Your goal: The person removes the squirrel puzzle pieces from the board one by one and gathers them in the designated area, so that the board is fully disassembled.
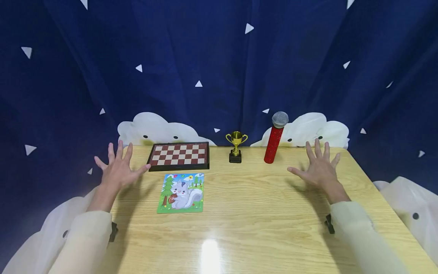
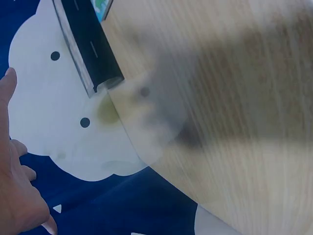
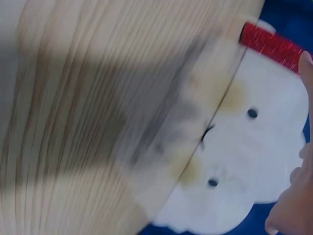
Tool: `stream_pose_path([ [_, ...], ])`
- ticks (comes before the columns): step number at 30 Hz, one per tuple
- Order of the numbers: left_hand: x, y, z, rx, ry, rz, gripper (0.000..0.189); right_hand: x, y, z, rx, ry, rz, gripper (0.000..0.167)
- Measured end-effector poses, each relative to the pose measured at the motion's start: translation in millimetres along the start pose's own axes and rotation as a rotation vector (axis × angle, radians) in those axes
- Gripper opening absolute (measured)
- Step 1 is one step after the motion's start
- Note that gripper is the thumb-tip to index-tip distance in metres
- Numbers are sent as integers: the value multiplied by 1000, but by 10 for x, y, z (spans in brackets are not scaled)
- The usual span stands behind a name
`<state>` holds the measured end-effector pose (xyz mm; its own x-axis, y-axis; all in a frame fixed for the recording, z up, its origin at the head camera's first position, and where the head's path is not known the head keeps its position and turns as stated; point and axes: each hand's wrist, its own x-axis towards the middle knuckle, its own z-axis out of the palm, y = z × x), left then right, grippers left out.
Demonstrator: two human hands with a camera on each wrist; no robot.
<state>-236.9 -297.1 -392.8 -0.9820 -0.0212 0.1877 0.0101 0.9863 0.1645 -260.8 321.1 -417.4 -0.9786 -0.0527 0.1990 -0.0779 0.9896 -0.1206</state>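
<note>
Both hands hover over the table with fingers spread, holding nothing. In the head view the left hand (image 1: 118, 171) is left of a brown-and-white chessboard (image 1: 179, 156) with a black frame; its thumb tip appears beside the board's near left corner. Nearer than the board lies a square squirrel picture puzzle (image 1: 181, 193). A small gold trophy cup (image 1: 236, 146) on a black base stands at the back middle. To its right, a red microphone (image 1: 274, 140) with a silver head stands upright, slightly tilted. The right hand (image 1: 319, 169) is right of the microphone, apart from it.
The pale wooden table (image 1: 260, 228) ends at the back against a dark blue curtain (image 1: 191, 57) with white triangles and cloud faces. Curtain also hangs along the left and right sides. A bright light reflection shows near the front middle of the table.
</note>
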Motion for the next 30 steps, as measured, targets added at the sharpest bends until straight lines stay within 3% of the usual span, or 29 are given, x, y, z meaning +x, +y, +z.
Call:
stream_pose_path([
  [7, -109, -26, 78, -15, 9, 27, 101, -51, -414, 14, 65, 25, -75, 112],
  [13, -195, 15, 127, -1, 2, 91, 97, -123, -793, 56, 93, 48, -154, 110],
  [20, -300, 87, 201, 13, -57, 144, 95, -232, -1374, 246, 105, -25, -273, 108],
  [30, -364, 171, 376, -73, -126, 195, 96, -358, -1973, 502, 112, -91, -416, 104],
])
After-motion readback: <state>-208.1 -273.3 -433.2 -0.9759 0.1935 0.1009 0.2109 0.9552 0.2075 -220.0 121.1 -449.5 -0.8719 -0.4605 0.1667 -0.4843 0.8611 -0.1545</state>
